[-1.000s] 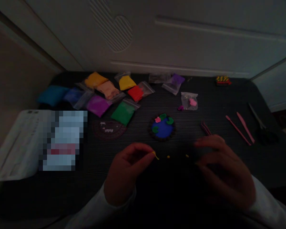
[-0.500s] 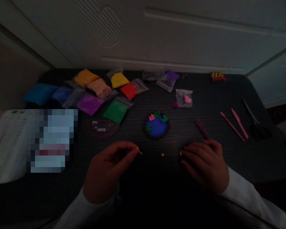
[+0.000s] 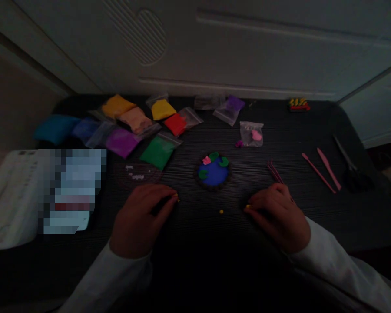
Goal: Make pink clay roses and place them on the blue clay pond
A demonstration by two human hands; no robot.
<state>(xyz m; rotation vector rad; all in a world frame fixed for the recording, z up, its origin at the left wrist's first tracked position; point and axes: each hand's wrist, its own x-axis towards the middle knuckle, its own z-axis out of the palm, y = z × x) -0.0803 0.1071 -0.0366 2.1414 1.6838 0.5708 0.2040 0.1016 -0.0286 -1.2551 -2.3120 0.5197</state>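
Between thumb and fingertips, my left hand pinches a thin strip of yellow clay, low over the dark table. My right hand is closed on a small yellow clay piece, partly covered by the fingers. A tiny yellow clay ball lies on the table between the hands. Just beyond it sits a round clay pond, blue with a dark beaded rim, green lily pads and a pink flower. Pink tweezers lie behind my right hand.
Bags of coloured clay, among them a green one, cover the back left. A clear ruled disc, a paper and a blurred-out phone lie left. Pink clay tools and scissors lie right.
My right hand has come down and closed on the right-hand yellow piece. My left hand still pinches its yellow strip and has shifted slightly left. The camera view has turned a little.
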